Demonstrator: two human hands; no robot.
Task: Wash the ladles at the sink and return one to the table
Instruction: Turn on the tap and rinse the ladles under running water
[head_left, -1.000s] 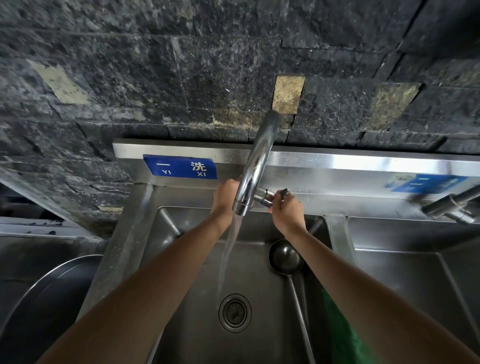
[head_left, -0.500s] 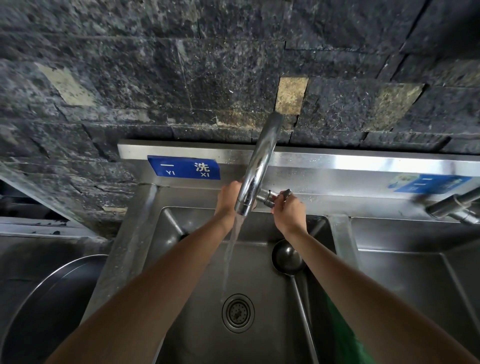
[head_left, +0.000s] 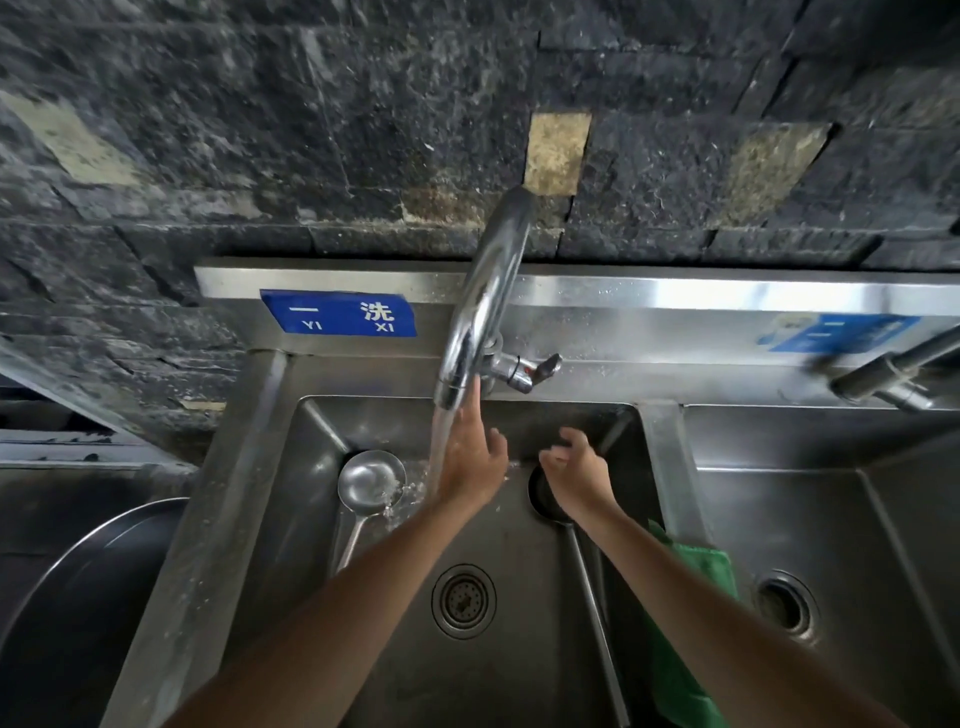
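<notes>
Ladles lie in the left basin of the steel sink (head_left: 244, 499), one on each side of our arms. Nearest us, the drain (head_left: 463, 601) sits in the bare basin floor between our forearms, with open steel around it. The right ladle (head_left: 589, 582) runs its long handle along the right wall, just beside a green cloth (head_left: 685, 623) draped over the divider; its dark bowl is partly hidden under our right hand (head_left: 576, 470). The left ladle (head_left: 370, 483) rests against the left wall, bowl up and shiny, with splashes at its rim. Our right hand hovers with fingers loosely curled, grasping nothing. Our left hand (head_left: 470, 457) is released too, fingers straight and reaching up into the water stream (head_left: 440, 441) just beneath the faucet (head_left: 488, 296) spout. The faucet lever (head_left: 524, 370) stands free behind the hands. A second basin with its own drain lies right. Behind, a blue label (head_left: 337, 313) marks the backsplash under a dark stone wall (head_left: 260, 130).
</notes>
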